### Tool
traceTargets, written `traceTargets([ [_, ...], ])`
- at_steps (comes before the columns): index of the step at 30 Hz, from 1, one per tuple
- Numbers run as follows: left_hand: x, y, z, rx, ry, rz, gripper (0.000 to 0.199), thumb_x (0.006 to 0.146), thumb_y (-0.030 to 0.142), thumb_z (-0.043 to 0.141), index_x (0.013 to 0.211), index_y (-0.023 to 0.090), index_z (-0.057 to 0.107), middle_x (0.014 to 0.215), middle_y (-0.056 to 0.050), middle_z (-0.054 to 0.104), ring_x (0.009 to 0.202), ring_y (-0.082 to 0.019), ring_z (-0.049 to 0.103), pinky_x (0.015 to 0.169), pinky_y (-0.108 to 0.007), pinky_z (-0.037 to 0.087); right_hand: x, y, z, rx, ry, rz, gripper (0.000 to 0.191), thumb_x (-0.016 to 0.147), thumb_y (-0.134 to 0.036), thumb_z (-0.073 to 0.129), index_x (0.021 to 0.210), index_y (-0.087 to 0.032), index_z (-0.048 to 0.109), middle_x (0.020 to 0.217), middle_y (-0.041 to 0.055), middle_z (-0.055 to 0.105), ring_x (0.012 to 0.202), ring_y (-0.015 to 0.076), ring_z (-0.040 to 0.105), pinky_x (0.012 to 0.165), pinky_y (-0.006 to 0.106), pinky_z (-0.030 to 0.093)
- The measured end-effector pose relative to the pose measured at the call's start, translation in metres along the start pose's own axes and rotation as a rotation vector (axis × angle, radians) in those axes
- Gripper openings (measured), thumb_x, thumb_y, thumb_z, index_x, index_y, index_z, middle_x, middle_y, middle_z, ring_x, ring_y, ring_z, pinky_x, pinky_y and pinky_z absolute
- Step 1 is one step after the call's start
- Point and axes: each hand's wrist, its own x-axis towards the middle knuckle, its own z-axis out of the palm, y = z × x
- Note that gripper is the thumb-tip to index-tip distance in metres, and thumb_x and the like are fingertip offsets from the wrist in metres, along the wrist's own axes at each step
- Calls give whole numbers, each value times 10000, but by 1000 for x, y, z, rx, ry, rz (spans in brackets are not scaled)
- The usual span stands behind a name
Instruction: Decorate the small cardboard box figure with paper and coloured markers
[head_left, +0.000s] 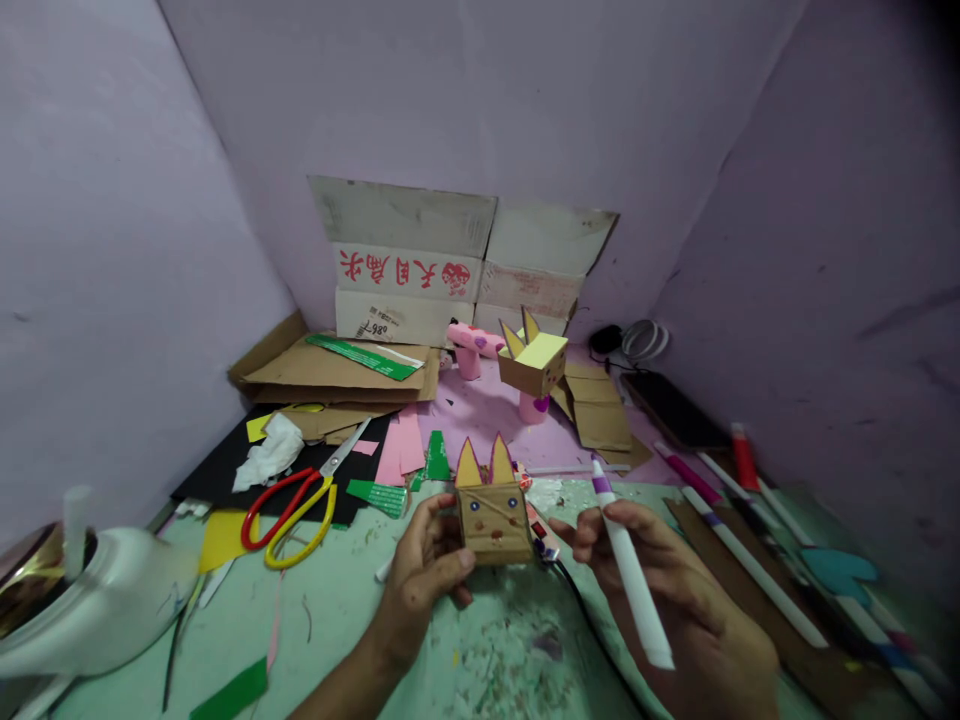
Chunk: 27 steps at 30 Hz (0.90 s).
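My left hand point(431, 560) is closed around the left side of a small cardboard animal head point(495, 525). The head has two pointed yellow ears edged in purple, blue eyes and brown spots. In my right hand point(675, 590) is a white marker point(634, 575), its purple end pointing up and away from me, a short way right of the head. Behind them stands another cardboard box head point(532, 365) with a yellow top and pointed ears, resting over a pink tube point(534, 407). A spotted pink roll point(476, 340) lies beside it.
Red-and-yellow scissors point(292, 510) lie open at left, near crumpled tissue point(270, 452) and green scraps point(379, 497). Cardboard point(345, 375) and a printed white box panel point(409, 270) are at the back. A phone point(675, 410) and several markers point(754, 565) lie right. A black cable point(589, 620) runs toward me.
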Motion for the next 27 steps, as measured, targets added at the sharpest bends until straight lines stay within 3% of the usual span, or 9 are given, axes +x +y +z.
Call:
traceTargets([
  [2,3,0,0,-9,6,30,603,722,334,702,1234,163,433,1066,-133,644,890,-248,612,459,-221,485,1,-3,1,58,-29,-2,250,567,-217,806,802,-289,756,740,-1,731,715,183,680,780,329,542],
  [7,5,1,-1,-22,26,115,566,706,312,707,1200,166,472,1011,-95,658,775,-198,605,482,-229,493,10,0,3,-27,9,-143,314,577,-322,882,786,-291,651,758,-53,734,730,136,686,758,273,543],
  [12,-2,1,4,1,10,208,603,677,331,741,1192,169,474,1000,-95,670,847,-239,629,523,-248,489,12,11,5,-148,-1,-170,427,518,-196,903,772,-235,561,834,-7,733,767,177,681,672,283,535],
  [18,-8,3,16,14,-32,263,735,672,335,789,1292,150,439,1102,-133,677,1006,-294,637,673,-285,511,5,23,14,-270,-40,-199,323,546,-163,812,744,-216,563,799,-1,701,728,192,642,606,281,498],
  [22,-8,4,17,11,-115,252,634,708,376,753,1250,113,555,1229,-163,650,1141,-344,586,794,-322,506,5,25,15,-336,-28,-230,274,568,-153,770,744,-213,567,765,-12,681,721,186,620,644,291,478],
  [27,-5,2,13,26,-134,213,627,757,385,725,1293,111,549,1238,-159,647,1104,-320,593,732,-292,486,6,25,14,-377,-22,-223,280,576,-184,774,751,-211,557,779,0,682,745,204,628,644,299,478],
])
